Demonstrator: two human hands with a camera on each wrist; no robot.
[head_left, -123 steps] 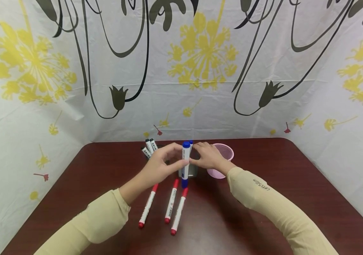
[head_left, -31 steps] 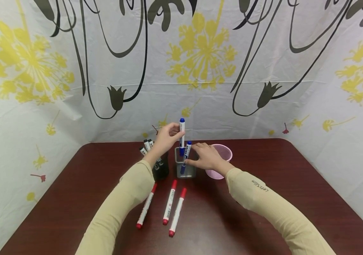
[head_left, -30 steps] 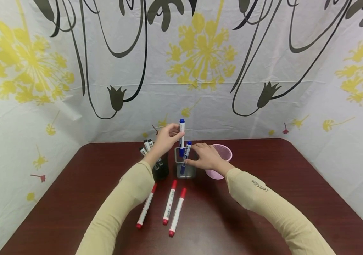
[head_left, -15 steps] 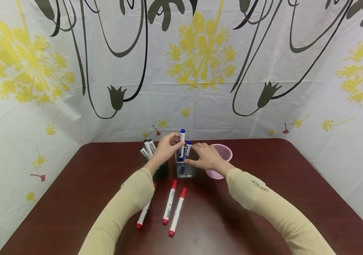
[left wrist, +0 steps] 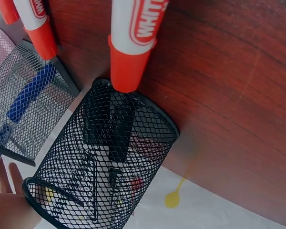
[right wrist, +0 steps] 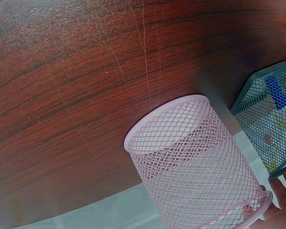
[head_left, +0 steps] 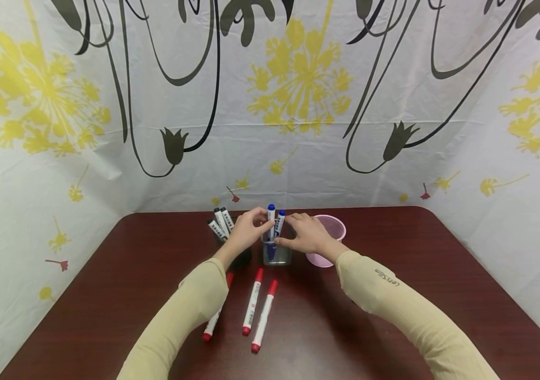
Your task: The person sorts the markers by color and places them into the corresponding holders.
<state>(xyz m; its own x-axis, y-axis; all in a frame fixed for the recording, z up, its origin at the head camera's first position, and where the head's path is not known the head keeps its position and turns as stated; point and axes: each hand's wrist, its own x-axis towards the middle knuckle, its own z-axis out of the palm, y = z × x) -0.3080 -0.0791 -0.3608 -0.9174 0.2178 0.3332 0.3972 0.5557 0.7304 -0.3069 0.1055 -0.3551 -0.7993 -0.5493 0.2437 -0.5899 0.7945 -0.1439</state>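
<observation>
My left hand pinches an upright blue-capped whiteboard marker between thumb and fingers, its lower end inside a grey square mesh pen holder. A second blue marker leans in the same holder, just right of the first. My right hand grips the holder's right side near the rim, thumb in front and fingers behind. In the left wrist view, blue marker ends show through the mesh holder. The left fingertips are partly hidden behind the marker.
Left of the grey holder stands a round black mesh cup with several black-capped markers. To its right is a pink mesh cup. Three red markers lie on the dark wooden table in front. A patterned cloth hangs behind.
My left hand has brought the blue marker over the grey holder and then lowered it in, still holding it. My right hand has stayed at the holder.
</observation>
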